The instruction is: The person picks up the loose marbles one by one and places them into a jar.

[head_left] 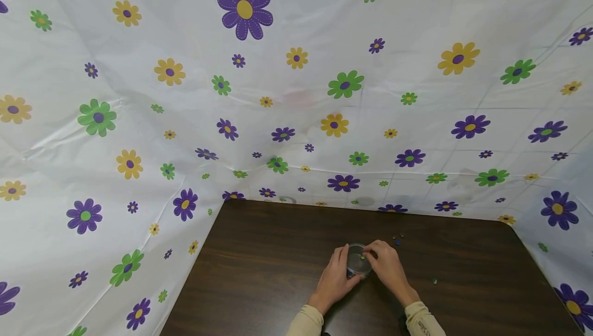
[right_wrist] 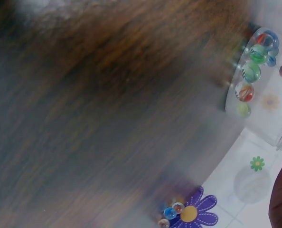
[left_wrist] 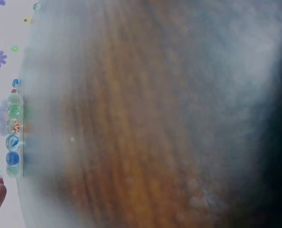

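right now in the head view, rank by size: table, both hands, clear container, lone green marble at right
1. Table
2. Left hand and right hand: too alike to rank
3. Clear container
4. Green marble

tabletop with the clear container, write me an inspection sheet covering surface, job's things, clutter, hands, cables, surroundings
Surface: dark wood-grain table.
Job's things: clear container with multicoloured marbles inside; three loose marbles grouped beyond it toward the right, and a lone green marble farther right.
Clutter: nothing seen.
Hands: left hand holds the container's side; right hand is at its rim, a yellow-green marble at the fingertips, grip unclear.
Cables: nothing seen.
Surroundings: white flower-print sheet behind the table and along both sides.
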Demonstrator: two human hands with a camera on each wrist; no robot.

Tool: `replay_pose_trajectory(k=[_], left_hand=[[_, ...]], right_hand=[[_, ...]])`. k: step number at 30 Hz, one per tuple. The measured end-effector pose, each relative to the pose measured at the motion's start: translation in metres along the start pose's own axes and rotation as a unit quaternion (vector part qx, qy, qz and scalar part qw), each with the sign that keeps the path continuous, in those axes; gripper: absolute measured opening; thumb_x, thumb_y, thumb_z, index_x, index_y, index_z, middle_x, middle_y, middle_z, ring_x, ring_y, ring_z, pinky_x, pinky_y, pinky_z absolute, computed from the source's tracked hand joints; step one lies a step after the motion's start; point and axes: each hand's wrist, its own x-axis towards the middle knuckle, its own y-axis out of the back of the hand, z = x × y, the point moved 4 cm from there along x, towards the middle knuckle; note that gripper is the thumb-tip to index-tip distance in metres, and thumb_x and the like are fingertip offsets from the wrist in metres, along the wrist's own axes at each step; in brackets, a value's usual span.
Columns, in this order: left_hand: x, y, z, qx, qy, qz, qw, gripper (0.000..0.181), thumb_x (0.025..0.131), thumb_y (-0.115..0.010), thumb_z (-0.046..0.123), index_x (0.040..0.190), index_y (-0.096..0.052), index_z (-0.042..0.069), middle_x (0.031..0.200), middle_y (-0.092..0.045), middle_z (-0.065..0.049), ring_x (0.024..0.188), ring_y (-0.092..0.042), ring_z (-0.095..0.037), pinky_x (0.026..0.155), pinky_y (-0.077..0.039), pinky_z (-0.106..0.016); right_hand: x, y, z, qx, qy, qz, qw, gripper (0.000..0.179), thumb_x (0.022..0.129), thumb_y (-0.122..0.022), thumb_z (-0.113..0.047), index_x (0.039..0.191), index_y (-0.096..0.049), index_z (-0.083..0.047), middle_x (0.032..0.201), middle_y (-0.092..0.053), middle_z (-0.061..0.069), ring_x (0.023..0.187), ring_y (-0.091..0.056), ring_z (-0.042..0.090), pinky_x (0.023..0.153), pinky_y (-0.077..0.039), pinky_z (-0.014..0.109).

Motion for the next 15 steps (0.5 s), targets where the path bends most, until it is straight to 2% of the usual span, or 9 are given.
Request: replay_pose_trajectory(k=[4, 7, 11, 15], left_hand=[[-0.001, -0.001, -0.001, -0.003, 0.001, 0.000, 1.0000, 0.084, 0.090, -0.082, 0.040, 0.149, -0.044, -0.006, 0.135, -0.053, -0.015, 0.117, -0.063, -0.022, 0.091, -0.056, -0.028], [0.000, -0.001, -0.001, 0.000, 0.003, -0.001, 1.0000, 0.085, 0.090, -0.082, 0.042, 0.150, -0.044, -0.006, 0.135, -0.053, -0.014, 0.118, -0.063, -0.022, 0.091, -0.056, -0.028], [0.000, 0.000, -0.001, 0.001, 0.007, 0.000, 1.0000, 0.087, 0.089, -0.082, 0.043, 0.151, -0.044, -0.005, 0.136, -0.053, -0.013, 0.119, -0.062, -0.022, 0.092, -0.055, -0.028], [0.000, 0.000, 0.000, 0.001, 0.011, -0.004, 0.9999, 0.087, 0.089, -0.082, 0.043, 0.151, -0.044, -0.004, 0.137, -0.053, -0.013, 0.120, -0.062, -0.022, 0.092, -0.055, -0.028]], right_hand=[[-0.002, 0.006, 0.006, -0.013, -0.005, 0.026, 0.9995, 0.019, 0.076, -0.087, 0.005, 0.088, -0.077, -0.005, 0.087, -0.069, 0.003, 0.080, -0.067, 0.022, 0.067, -0.058, 0.040], [-0.004, 0.014, 0.015, -0.030, -0.040, 0.021, 0.9985, 0.017, 0.079, -0.086, 0.004, 0.089, -0.076, -0.004, 0.087, -0.070, 0.006, 0.080, -0.067, 0.026, 0.069, -0.056, 0.047], [-0.009, 0.032, 0.034, -0.058, -0.114, -0.039, 0.9910, 0.016, 0.084, -0.082, 0.001, 0.097, -0.074, 0.003, 0.091, -0.069, 0.016, 0.083, -0.066, 0.037, 0.071, -0.054, 0.055], [-0.017, 0.052, 0.060, -0.103, -0.200, -0.129, 0.9657, 0.032, 0.086, -0.078, -0.001, 0.112, -0.066, 0.013, 0.101, -0.062, 0.033, 0.092, -0.060, 0.053, 0.073, -0.052, 0.063]])
